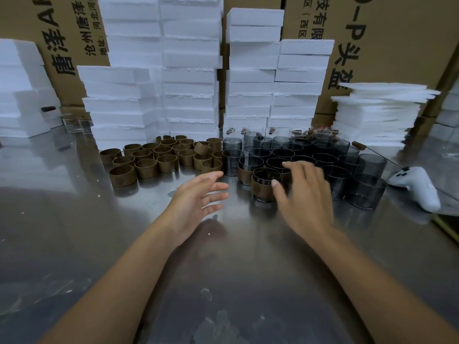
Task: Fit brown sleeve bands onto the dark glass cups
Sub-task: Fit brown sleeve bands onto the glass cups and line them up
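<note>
Now left hand (198, 194) and right hand (305, 194) hover open-fingered, sleeved cup (260, 188) at the right thumb; carton (397, 45) beyond reads "头盔".

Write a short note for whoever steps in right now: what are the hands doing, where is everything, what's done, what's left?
Left hand: open, holds nothing, above the table.
Right hand: open, fingers spread over the front of the dark cups, gripping nothing.
Loose brown bands: clustered on the table, left of the dark cups.
Done: at least two banded cups at the front.
Left: most dark cups are bare.
</note>
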The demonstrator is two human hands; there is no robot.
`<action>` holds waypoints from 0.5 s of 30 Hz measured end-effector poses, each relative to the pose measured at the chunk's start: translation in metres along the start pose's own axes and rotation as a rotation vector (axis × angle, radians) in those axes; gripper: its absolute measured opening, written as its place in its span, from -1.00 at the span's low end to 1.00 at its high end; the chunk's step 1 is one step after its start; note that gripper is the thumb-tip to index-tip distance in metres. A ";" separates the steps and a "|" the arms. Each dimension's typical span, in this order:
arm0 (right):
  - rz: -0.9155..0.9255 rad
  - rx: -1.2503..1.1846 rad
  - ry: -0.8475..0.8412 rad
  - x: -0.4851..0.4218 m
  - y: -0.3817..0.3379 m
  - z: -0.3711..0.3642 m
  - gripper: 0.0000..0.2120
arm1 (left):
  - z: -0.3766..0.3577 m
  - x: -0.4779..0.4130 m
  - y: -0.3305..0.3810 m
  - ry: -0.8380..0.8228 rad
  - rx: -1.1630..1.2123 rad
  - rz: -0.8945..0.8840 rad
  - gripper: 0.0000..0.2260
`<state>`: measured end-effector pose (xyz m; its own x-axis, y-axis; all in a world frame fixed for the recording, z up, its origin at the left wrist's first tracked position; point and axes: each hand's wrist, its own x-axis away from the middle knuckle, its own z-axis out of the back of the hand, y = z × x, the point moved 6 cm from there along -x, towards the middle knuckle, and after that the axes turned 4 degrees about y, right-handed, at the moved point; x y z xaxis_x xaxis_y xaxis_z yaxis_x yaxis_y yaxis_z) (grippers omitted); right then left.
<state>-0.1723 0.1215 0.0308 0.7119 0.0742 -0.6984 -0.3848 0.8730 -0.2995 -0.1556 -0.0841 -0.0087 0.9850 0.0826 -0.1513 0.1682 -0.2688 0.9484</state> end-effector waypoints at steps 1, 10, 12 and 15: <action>-0.001 -0.016 0.042 -0.001 0.008 0.010 -0.63 | 0.000 0.000 -0.001 0.002 -0.005 0.004 -0.68; -0.470 0.037 0.145 0.016 0.125 0.048 -0.51 | 0.001 0.004 -0.001 0.010 -0.023 0.002 -0.68; -0.541 0.007 0.089 0.020 0.136 0.042 -0.52 | 0.002 0.005 -0.001 0.015 -0.017 -0.005 -0.65; -0.561 -0.057 0.048 0.020 0.139 0.035 -0.56 | 0.004 0.005 -0.001 0.030 -0.014 -0.001 -0.67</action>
<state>-0.1909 0.2615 -0.0026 0.7896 -0.4169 -0.4502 0.0130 0.7449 -0.6670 -0.1502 -0.0869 -0.0110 0.9833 0.1116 -0.1441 0.1685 -0.2555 0.9520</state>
